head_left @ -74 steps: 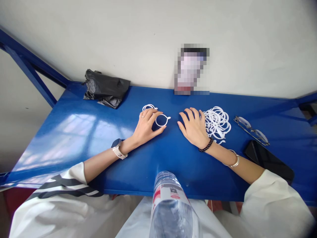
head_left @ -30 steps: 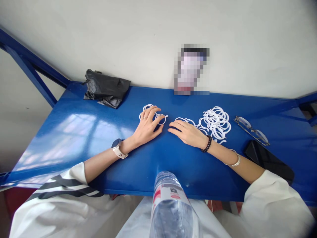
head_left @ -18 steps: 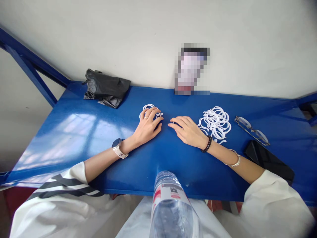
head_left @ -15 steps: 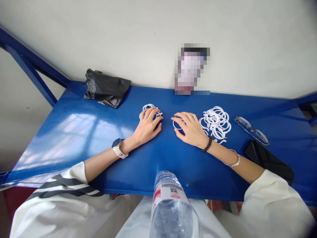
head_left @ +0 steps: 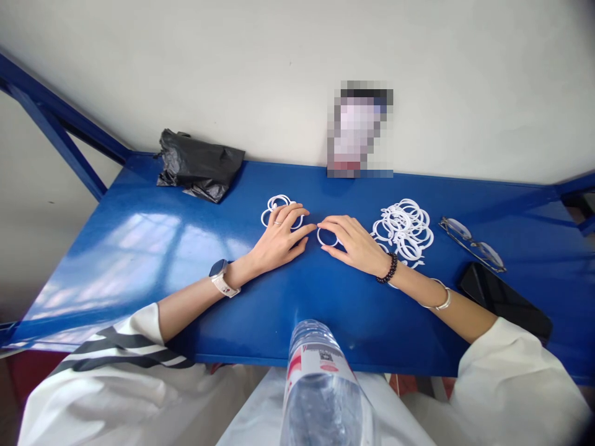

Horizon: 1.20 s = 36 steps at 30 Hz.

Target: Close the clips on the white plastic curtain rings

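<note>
Between the thumb and fingers of my right hand (head_left: 356, 243) is a white plastic ring (head_left: 320, 240), which lies against the blue table. My left hand (head_left: 277, 241) rests with fingers apart over a small group of white rings (head_left: 277, 199), partly covering them. Its index fingertip reaches across to the fingertips of my right hand, beside the held ring. To the right of my right hand lies a tangled heap of similar white rings (head_left: 409, 226), some with small clip-like ends. A few at its lower edge are partly hidden behind my right wrist.
A crumpled black plastic bag (head_left: 199, 164) lies at the back left of the blue table (head_left: 260, 328). A blurred upright object (head_left: 356, 133) leans on the wall. Eyeglasses (head_left: 471, 243) and a black phone-like object (head_left: 504, 303) lie at right. A water bottle (head_left: 325, 384) stands in front.
My right hand has moved slightly left with the ring. My left index finger has stretched out towards it, and more of the rings beneath my left hand show.
</note>
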Tool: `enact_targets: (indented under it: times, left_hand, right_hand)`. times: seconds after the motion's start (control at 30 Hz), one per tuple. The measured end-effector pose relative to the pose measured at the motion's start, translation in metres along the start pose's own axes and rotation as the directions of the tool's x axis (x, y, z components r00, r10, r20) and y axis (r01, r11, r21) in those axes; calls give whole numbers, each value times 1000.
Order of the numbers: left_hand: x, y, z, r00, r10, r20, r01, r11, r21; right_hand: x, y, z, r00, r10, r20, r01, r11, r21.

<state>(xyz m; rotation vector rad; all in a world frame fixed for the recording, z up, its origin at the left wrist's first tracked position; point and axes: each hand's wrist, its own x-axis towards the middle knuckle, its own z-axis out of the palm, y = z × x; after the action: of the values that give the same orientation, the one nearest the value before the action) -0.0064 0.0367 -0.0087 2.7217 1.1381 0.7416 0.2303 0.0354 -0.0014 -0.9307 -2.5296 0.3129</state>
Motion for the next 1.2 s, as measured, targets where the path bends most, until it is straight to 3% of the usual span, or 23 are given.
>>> enact_targets:
  times: [0.23,0.47,0.73,1.2]
  left_hand:
    - [-1,-1,1,979,199,50,-199,980,-1]
    - [-1,-4,3,967,256,-5,-256,967,-6]
    - [-1,-4,4,968,249,-17,-248,969,14]
    - [-1,-3,3,982,188,25,-188,982,-23]
  right_hand:
    - [0,2,1,999,-42,5,42,999,25]
    - [1,1,0,1000,17,18,-17,1000,-4]
    - [2,1,0,997,62,-45,-62,998,-4]
    - [2,4,2,996,81,-28,-83,995,-62]
